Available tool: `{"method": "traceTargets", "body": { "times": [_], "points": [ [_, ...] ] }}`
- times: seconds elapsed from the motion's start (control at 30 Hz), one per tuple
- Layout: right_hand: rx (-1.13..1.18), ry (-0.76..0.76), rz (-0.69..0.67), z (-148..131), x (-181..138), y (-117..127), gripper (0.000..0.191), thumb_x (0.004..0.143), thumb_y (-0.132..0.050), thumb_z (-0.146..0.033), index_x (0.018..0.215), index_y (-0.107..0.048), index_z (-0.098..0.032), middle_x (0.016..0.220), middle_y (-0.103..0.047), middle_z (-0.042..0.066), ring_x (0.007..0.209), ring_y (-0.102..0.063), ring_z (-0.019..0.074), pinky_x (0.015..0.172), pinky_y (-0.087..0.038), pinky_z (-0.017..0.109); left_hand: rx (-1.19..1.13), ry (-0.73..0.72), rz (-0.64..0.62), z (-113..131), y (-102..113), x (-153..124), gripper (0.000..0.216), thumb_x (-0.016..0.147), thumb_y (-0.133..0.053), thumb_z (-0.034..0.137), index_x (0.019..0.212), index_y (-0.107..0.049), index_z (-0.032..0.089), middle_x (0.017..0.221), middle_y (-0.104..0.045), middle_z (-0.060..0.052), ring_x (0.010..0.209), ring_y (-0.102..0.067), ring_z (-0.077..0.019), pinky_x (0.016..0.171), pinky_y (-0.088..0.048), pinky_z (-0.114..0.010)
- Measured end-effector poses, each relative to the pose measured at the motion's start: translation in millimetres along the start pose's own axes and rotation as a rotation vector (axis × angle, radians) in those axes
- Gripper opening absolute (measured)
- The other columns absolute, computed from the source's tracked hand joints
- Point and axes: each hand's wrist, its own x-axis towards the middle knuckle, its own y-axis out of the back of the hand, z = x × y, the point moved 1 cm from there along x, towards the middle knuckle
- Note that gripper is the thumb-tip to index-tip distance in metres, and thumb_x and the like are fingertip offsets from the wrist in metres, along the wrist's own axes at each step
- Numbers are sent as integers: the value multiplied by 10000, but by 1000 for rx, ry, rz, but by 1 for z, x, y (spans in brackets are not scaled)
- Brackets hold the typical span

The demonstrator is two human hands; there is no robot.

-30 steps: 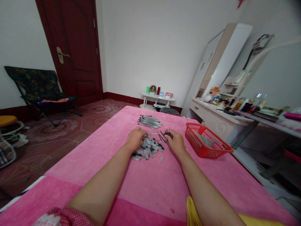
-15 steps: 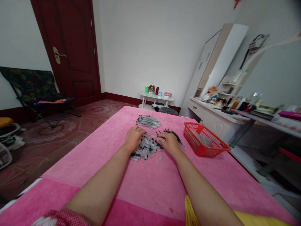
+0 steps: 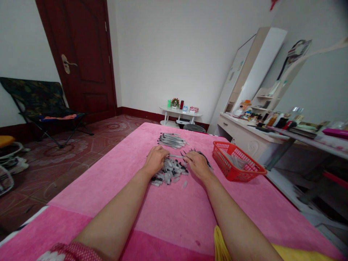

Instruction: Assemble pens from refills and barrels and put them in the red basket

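Head view: left hand (image 3: 156, 160) & right hand (image 3: 197, 163) meet over heap of small pen parts (image 3: 171, 173) mid pink cloth (image 3: 168, 210); slim grey barrel (image 3: 176, 156) spans between them; fingers curled, grip hidden, can't tell if clamped; prob. fitting/sorting step; black refills (image 3: 203, 155) at right hand's 1 o'clock, red basket (image 3: 221, 159) at 3; any pick needs fine pinch, parts tangled.

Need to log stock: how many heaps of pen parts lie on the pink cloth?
3: caps between the left hand and right hand; pens beyond them; dark refills partly behind the right hand. The basket holds more; hands may hide some.
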Motion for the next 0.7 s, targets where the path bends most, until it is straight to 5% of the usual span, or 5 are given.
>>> {"method": "traceTargets", "body": {
  "times": [0.3,0.7],
  "points": [
    [-50,-44,67,5,-1,6,303,911,-405,-287,716,-616,-188,767,-640,41,740,-548,156,688,-352,244,35,53,33,-4,0,-1,221,757,-454,110,802,-649,205,754,-572,-64,818,-507,-210,746,-366,-330],
    [-99,-363,334,48,-16,31,266,835,-466,-303,752,-681,-172,754,-683,52,695,-596,172,636,-387,252,160,232,94,-18,1,-4,216,816,-464,184,892,-665,199,852,-679,-77,880,-521,-244,759,-361,-363]
  ]
}}
